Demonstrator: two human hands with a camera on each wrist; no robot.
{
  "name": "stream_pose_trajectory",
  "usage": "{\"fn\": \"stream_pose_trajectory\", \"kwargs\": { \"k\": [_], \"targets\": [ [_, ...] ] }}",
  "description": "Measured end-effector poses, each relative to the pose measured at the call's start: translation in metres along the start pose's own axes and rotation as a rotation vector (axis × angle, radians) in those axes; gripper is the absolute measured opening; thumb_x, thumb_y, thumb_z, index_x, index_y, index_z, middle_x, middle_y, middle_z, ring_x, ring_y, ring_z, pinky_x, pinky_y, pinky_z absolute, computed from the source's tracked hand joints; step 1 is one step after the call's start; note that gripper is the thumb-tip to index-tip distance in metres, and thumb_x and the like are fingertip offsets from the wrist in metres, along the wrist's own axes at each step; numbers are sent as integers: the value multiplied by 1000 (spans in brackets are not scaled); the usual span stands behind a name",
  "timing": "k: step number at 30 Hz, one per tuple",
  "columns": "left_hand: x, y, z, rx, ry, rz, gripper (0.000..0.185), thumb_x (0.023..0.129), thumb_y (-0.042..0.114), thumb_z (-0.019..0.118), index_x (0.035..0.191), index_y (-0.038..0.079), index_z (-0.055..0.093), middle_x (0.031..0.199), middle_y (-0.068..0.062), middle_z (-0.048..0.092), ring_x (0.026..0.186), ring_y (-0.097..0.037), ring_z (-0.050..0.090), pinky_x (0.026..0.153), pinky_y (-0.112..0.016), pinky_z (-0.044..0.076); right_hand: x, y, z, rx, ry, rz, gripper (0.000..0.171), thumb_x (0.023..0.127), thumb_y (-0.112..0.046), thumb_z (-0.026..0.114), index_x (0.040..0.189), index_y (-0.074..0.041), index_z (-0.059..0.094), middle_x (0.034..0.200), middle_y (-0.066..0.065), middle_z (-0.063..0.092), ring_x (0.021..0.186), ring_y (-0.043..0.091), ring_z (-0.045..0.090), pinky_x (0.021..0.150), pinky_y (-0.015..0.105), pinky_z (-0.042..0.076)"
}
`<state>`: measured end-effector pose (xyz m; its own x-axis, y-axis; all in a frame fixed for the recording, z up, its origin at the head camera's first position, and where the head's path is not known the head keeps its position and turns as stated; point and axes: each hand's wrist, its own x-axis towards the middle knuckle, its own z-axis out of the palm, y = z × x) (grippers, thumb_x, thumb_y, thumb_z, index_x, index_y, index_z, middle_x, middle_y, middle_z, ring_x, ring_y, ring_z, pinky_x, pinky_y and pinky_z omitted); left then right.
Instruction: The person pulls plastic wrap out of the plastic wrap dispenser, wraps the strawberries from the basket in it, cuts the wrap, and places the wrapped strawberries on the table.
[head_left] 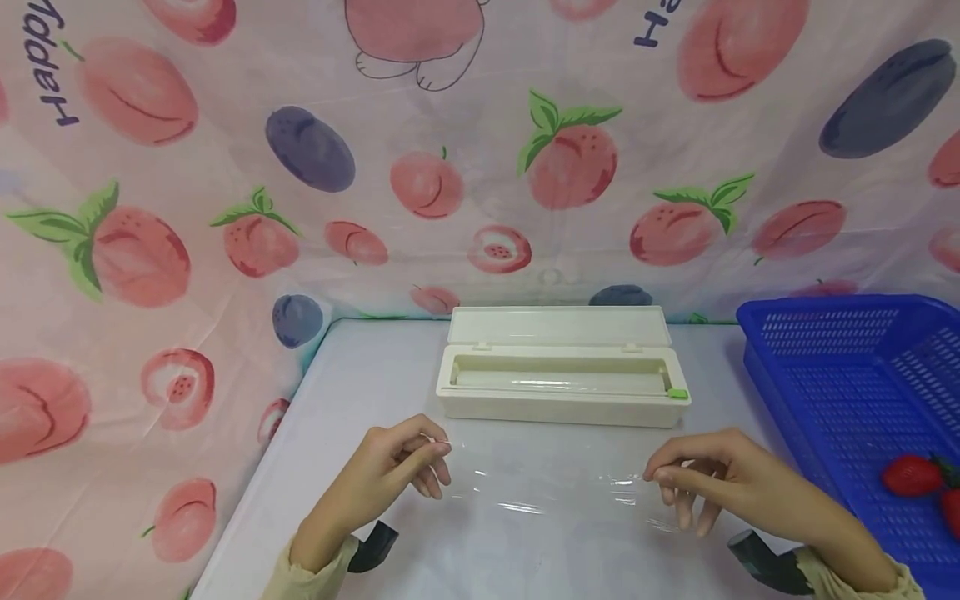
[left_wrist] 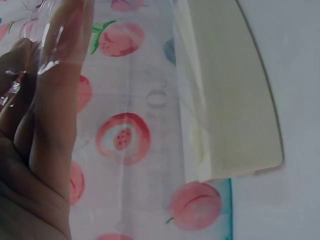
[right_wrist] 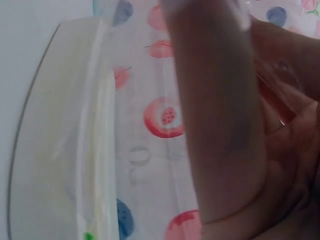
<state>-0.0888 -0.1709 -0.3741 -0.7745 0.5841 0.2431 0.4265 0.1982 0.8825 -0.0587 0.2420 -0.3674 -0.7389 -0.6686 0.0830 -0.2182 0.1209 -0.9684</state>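
Observation:
A sheet of clear plastic wrap (head_left: 521,507) is stretched between both hands over the white table, showing mainly by its shiny creases. My left hand (head_left: 405,461) pinches its left edge between thumb and index finger. At the other edge, my right hand (head_left: 708,479) pinches the film the same way, its other fingers hanging loosely. Behind the film stands a cream wrap dispenser box (head_left: 562,408) with its lid (head_left: 558,326) tilted back; a shiny roll (head_left: 558,382) lies inside. A green slider (head_left: 677,394) sits at the box's front right corner.
A blue plastic basket (head_left: 783,408) stands at the right, beside my right forearm, with red strawberries (head_left: 912,476) in it. Fruit-printed cloth (head_left: 427,183) hangs behind and to the left of the white table (head_left: 360,375). Dark wrist mounts (head_left: 372,547) show at both sleeves.

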Motion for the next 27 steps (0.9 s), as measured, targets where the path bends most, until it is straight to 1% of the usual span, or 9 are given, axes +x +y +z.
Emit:
{"fn": "stream_pose_trajectory", "kwargs": {
  "k": [3, 7, 10, 11, 14, 16, 19, 22, 27],
  "targets": [
    [-4, -5, 4, -2, -17, -36, 6, 101, 10, 55, 100, 8, 60, 75, -8, 73, 58, -13, 70, 55, -33, 60, -1, 7, 3, 38, -26, 16, 24, 101, 4, 49, 112, -6, 68, 82, 8, 69, 64, 18, 70, 45, 40, 57],
    [-8, -13, 10, -3, -41, -76, 8, 101, 15, 56, 99, 8, 60, 74, -8, 73, 58, -13, 70, 54, -33, 60, -2, 17, 7, 50, -46, 37, 23, 101, 2, 49, 110, -7, 68, 79, 15, 66, 62, 18, 69, 43, 39, 56],
    [-11, -19, 13, -6, -61, -116, 12, 102, 19, 56, 99, 9, 60, 74, -7, 73, 59, -10, 69, 55, -32, 60, -2, 24, 9, 70, -61, 73, 22, 102, -1, 49, 110, -7, 68, 77, 17, 65, 61, 18, 68, 44, 41, 56],
    [-12, -20, 14, -9, -67, -128, 13, 102, 21, 56, 99, 9, 60, 74, -6, 73, 59, -12, 70, 56, -32, 60, -2, 27, 10, 78, -65, 88, 21, 102, -2, 49, 110, -7, 68, 76, 17, 66, 60, 18, 69, 44, 41, 56],
    [-15, -26, 17, -19, -82, -160, 16, 102, 24, 56, 99, 9, 61, 75, -6, 74, 60, -16, 71, 57, -33, 60, -2, 36, 12, 108, -74, 130, 18, 102, -5, 50, 109, -2, 67, 73, 18, 66, 60, 12, 68, 44, 44, 56],
    [-17, -30, 19, -26, -88, -167, 18, 101, 25, 56, 99, 7, 61, 75, -6, 74, 61, -18, 71, 58, -33, 60, -2, 42, 14, 119, -78, 145, 18, 102, -6, 51, 109, 2, 66, 72, 19, 66, 59, 9, 67, 44, 44, 55],
    [-18, -38, 23, -24, -95, -165, 22, 101, 25, 57, 99, 3, 61, 74, -6, 73, 62, -15, 71, 59, -31, 60, -3, 52, 16, 125, -81, 143, 18, 102, -6, 51, 109, 5, 64, 70, 21, 65, 59, 6, 66, 44, 43, 55],
    [-20, -45, 27, 17, -109, -163, 24, 101, 27, 57, 100, 4, 61, 74, -3, 73, 64, -9, 71, 60, -28, 60, -4, 61, 19, 127, -84, 131, 17, 102, -5, 52, 108, 6, 64, 69, 22, 65, 59, 5, 65, 44, 42, 56],
    [-21, -54, 30, 135, -132, -176, 17, 100, 31, 57, 100, 15, 63, 75, 5, 73, 67, -2, 68, 62, -22, 58, -3, 74, 22, 117, -96, 115, 16, 101, -5, 53, 106, 5, 64, 69, 22, 65, 60, 5, 66, 45, 39, 56]
  ]
}}
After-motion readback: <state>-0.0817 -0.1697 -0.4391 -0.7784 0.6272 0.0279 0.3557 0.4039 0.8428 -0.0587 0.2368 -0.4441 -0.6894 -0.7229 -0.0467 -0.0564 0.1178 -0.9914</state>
